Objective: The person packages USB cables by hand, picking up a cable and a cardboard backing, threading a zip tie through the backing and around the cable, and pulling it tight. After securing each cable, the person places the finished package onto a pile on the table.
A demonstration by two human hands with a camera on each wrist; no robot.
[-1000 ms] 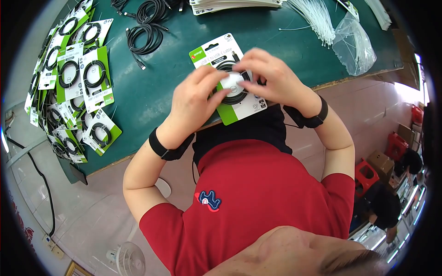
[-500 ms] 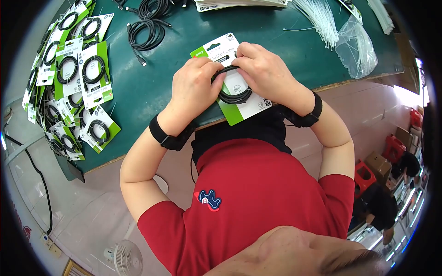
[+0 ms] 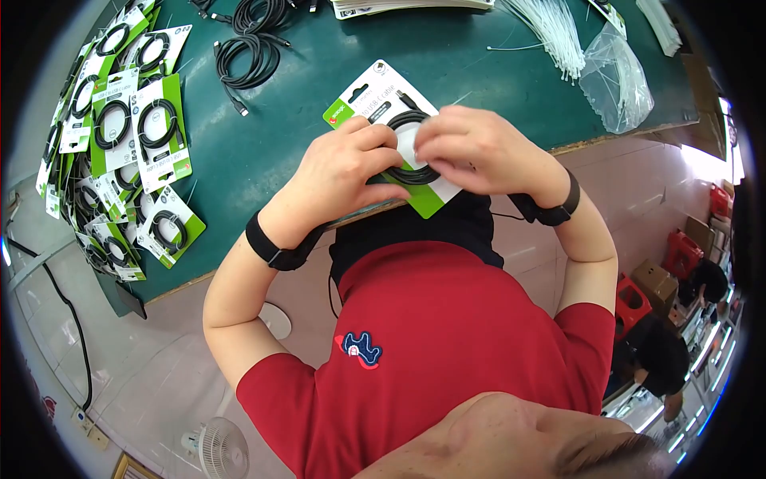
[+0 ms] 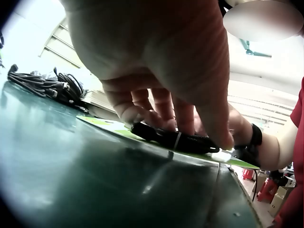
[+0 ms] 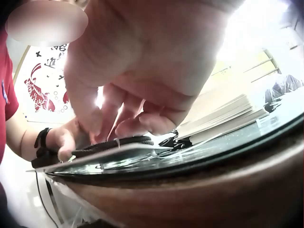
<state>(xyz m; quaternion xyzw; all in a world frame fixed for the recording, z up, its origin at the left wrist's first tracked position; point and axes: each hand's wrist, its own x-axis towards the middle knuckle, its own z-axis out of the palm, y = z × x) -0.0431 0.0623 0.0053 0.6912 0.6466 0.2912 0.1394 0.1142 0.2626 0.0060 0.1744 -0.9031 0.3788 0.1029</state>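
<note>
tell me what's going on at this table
A person at the green table is handling a coiled black cable on a printed card. The left grip holds the coil's left side; the right grip is blurred over its right side, its exact hold unclear. Similar carded cables are heaped to the left.

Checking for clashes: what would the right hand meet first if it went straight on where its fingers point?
Probably the cable coil, close by the fingertips of the right hand, then the left hand beyond. Finger height is unclear, so they might pass over the coil.
</note>
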